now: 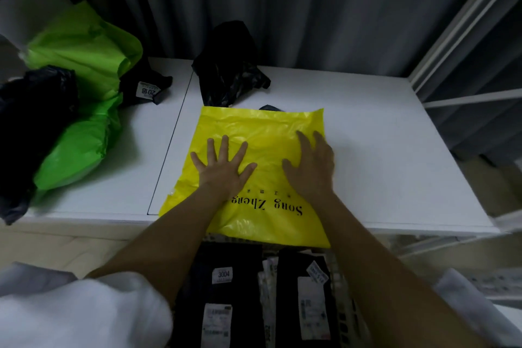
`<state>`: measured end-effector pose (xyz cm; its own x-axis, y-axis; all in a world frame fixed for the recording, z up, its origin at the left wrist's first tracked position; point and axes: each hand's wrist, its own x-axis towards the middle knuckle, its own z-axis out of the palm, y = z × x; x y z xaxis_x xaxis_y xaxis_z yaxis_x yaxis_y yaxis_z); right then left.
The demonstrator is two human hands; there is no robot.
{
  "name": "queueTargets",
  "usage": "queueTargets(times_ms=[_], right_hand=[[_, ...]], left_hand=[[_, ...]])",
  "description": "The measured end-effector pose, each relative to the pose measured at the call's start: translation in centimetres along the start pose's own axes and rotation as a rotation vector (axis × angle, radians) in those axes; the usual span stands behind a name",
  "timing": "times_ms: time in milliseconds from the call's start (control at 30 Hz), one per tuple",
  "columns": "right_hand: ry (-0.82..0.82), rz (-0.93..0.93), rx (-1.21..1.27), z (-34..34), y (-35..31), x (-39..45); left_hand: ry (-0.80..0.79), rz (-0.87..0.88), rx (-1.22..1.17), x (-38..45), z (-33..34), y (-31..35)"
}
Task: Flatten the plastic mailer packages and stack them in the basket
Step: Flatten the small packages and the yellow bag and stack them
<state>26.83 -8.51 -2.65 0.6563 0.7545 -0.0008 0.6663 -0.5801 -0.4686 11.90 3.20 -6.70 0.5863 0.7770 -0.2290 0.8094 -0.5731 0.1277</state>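
Observation:
A yellow plastic mailer (262,127) with black lettering lies flat on the white table (381,150), its near edge hanging over the table's front. My left hand (223,167) presses on its left half with fingers spread. My right hand (310,169) lies flat on its right half. Below the table edge, black mailers with white labels (226,291) lie stacked in a basket whose rim is mostly hidden by my arms.
A crumpled black bag (228,70) sits at the table's back, just beyond the yellow mailer. On the left lie green mailers (82,54) and more black ones (34,110). Grey curtains hang behind; a white shelf frame (466,45) stands at the right.

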Motion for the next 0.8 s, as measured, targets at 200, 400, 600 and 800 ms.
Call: queueTargets(times_ms=[200, 400, 600, 800], right_hand=[[-0.129, 0.438, 0.052, -1.1, 4.5, -3.2], [-0.143, 0.387, 0.459, -1.5, 3.9, -4.4], [0.061, 0.161, 0.635, -4.0, 1.4, -8.0], [0.121, 0.111, 0.803, -5.6, 0.9, -14.2]], left_hand=[[0.158, -0.207, -0.204, -2.4, -1.5, -0.4], [0.044, -0.47, -0.547, -5.9, -2.8, -5.0], [-0.033, -0.401, -0.954, -8.6, -5.1, -7.0], [0.164, -0.306, -1.136, -14.2, -6.3, -6.6]])
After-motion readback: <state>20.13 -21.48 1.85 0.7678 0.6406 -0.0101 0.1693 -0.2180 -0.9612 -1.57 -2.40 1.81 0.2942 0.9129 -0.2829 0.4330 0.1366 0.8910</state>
